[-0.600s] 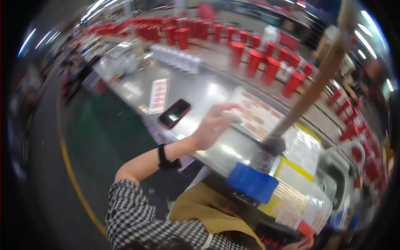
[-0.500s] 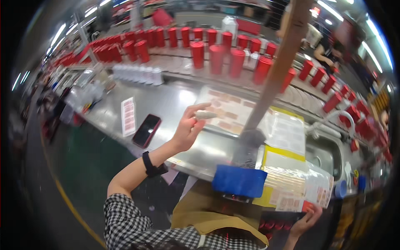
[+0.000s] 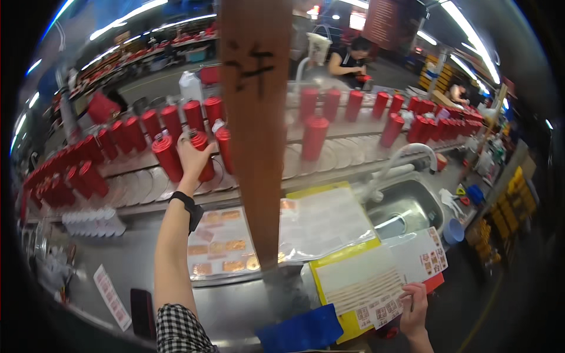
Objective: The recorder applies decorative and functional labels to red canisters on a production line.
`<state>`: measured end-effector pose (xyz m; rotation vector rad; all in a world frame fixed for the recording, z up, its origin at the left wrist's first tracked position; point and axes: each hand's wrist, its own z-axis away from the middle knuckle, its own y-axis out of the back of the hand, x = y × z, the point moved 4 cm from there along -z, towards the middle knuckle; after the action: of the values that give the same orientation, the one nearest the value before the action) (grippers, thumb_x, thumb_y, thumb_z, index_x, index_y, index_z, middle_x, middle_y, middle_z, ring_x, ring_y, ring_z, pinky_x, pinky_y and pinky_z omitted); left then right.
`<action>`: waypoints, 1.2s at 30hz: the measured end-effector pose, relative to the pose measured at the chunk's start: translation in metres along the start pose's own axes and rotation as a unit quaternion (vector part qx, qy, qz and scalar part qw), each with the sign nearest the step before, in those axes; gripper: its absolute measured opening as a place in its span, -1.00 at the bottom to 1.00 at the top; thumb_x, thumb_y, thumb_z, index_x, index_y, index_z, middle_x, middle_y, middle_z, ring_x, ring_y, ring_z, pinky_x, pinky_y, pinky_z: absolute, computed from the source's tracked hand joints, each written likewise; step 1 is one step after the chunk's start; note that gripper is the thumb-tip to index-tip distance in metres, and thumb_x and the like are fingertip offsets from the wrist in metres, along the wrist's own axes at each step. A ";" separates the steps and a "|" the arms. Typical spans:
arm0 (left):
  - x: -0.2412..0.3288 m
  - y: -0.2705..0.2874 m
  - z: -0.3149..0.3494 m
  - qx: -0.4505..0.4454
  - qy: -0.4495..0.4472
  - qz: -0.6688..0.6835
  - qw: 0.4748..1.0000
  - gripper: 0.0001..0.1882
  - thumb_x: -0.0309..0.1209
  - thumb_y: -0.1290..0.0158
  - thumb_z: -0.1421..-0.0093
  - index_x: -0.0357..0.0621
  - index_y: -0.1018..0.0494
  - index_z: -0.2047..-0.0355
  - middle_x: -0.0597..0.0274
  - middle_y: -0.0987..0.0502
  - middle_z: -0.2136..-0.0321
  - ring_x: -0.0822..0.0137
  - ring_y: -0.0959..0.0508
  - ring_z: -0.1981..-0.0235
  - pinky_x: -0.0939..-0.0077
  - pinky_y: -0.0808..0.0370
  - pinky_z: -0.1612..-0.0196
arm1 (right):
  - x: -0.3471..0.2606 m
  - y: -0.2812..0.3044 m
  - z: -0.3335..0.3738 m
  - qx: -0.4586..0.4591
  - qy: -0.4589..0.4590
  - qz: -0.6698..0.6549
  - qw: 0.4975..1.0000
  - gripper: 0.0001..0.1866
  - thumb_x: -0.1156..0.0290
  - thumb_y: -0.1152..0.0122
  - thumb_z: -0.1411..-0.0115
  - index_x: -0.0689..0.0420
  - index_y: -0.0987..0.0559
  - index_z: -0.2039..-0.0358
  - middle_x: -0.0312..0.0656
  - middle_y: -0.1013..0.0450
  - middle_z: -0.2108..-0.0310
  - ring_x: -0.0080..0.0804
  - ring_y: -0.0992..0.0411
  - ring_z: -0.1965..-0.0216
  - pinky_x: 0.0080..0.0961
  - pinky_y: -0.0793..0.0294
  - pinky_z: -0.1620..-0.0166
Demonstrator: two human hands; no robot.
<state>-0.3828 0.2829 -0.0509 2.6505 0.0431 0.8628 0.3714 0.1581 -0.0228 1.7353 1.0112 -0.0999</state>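
Note:
My left hand (image 3: 192, 157) reaches up to the conveyor at the back. Its fingers are closed round the upper part of a red bottle (image 3: 206, 170), which stands in a row of similar red bottles. Low on the right, my right hand (image 3: 415, 303) has curled fingers at the edge of a sticker sheet (image 3: 384, 310) with printed labels. That sheet lies over a yellow-edged board (image 3: 353, 276), beside another white label sheet (image 3: 421, 259). A blue cloth (image 3: 303, 330) rests at the board's near left corner.
A brown post (image 3: 256, 117) rises between me and the conveyor, hiding part of both. A tray of gold labels (image 3: 220, 244) lies beneath my left arm. To the right are a sink (image 3: 406, 203) and a curved faucet (image 3: 406, 152). A phone (image 3: 142, 312) lies at left.
My left hand has gone from above the label tray up to a red bottle and closed on it. My right hand has shifted onto the sticker sheet's edge. The view has turned right.

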 end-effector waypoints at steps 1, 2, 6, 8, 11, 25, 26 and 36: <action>0.038 -0.026 0.006 0.012 -0.006 -0.025 1.000 -0.27 -0.15 -0.44 0.05 -0.27 -0.43 -0.05 -0.11 -0.48 0.00 -0.13 -0.45 -0.10 0.09 -0.38 -0.20 | -0.002 0.004 0.007 0.022 -0.032 0.029 0.999 -0.81 0.47 0.05 -0.39 0.29 -0.49 0.13 0.02 -0.38 0.12 -0.31 -0.47 0.32 -0.43 -0.48 0.20; 0.060 -0.034 0.001 -0.002 0.049 -0.010 0.999 -0.31 -0.14 -0.41 0.01 -0.26 -0.44 -0.04 -0.12 -0.48 0.01 -0.12 -0.45 -0.08 0.08 -0.38 -0.18 | -0.003 0.001 0.010 0.032 -0.063 0.004 0.997 -0.81 0.46 0.03 -0.39 0.28 -0.49 0.12 0.02 -0.38 0.13 -0.29 -0.48 0.31 -0.41 -0.48 0.21; 0.040 -0.034 0.005 -0.002 0.109 0.053 0.993 -0.44 -0.22 -0.32 -0.12 -0.24 -0.43 -0.05 -0.07 -0.47 0.04 -0.02 -0.48 -0.02 0.13 -0.40 -0.13 | -0.006 -0.014 0.001 0.023 -0.048 -0.025 0.998 -0.82 0.48 -0.02 -0.37 0.25 -0.50 0.10 0.01 -0.41 0.17 -0.23 -0.49 0.32 -0.38 -0.49 0.24; 0.052 -0.022 0.021 -0.005 0.101 0.082 0.992 -0.42 -0.26 -0.34 -0.10 -0.23 -0.41 -0.06 -0.03 -0.46 0.03 0.02 -0.48 -0.03 0.16 -0.39 -0.14 | -0.009 -0.021 -0.011 0.006 -0.030 -0.017 0.999 -0.83 0.49 -0.03 -0.35 0.24 -0.51 0.10 -0.01 -0.44 0.20 -0.21 -0.49 0.34 -0.37 -0.49 0.23; 0.107 0.030 0.054 -0.008 0.067 0.172 0.983 -0.33 -0.37 -0.40 -0.06 -0.21 -0.33 -0.12 0.07 -0.43 -0.01 0.16 -0.47 -0.06 0.27 -0.39 -0.18 | -0.005 -0.033 -0.018 -0.043 -0.083 -0.065 0.994 -0.84 0.55 -0.06 -0.31 0.22 -0.55 0.13 -0.05 -0.51 0.29 -0.18 -0.51 0.36 -0.35 -0.51 0.21; 0.280 0.261 0.269 -0.185 0.284 0.634 0.695 -0.16 0.14 0.02 -0.33 -0.08 -0.09 -0.44 -0.05 -0.39 -0.23 0.04 -0.53 -0.08 0.17 -0.57 -0.08 | -0.150 -0.102 -0.026 -0.182 0.251 -0.322 0.895 -0.33 0.24 -0.50 -0.11 0.06 -0.49 -0.23 0.03 -0.46 -0.10 0.01 -0.52 0.11 -0.21 -0.56 0.03; 0.282 0.256 0.287 -0.161 0.329 0.602 0.709 -0.15 0.16 0.03 -0.32 0.00 -0.03 -0.46 -0.06 -0.39 -0.21 0.02 -0.54 -0.06 0.13 -0.60 -0.04 | -0.165 -0.099 -0.022 -0.220 0.287 -0.306 0.881 -0.19 0.21 -0.52 -0.06 0.05 -0.40 -0.31 0.06 -0.37 -0.19 0.03 -0.52 0.08 -0.20 -0.55 0.01; 0.343 0.234 0.372 -0.288 0.501 0.540 0.612 -0.22 -0.37 -0.09 -0.37 -0.06 0.12 -0.44 0.00 -0.31 -0.22 0.22 -0.46 -0.18 0.26 -0.54 -0.16 | -0.126 -0.071 0.024 -0.316 0.139 -0.301 0.889 0.21 0.27 -0.64 0.12 0.15 -0.11 -0.48 0.23 -0.21 -0.37 0.19 -0.29 -0.32 -0.19 -0.42 -0.28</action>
<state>0.0917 -0.0093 -0.0580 1.0536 -1.3827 2.1040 0.2534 0.0704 -0.0205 0.8135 1.5647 0.0840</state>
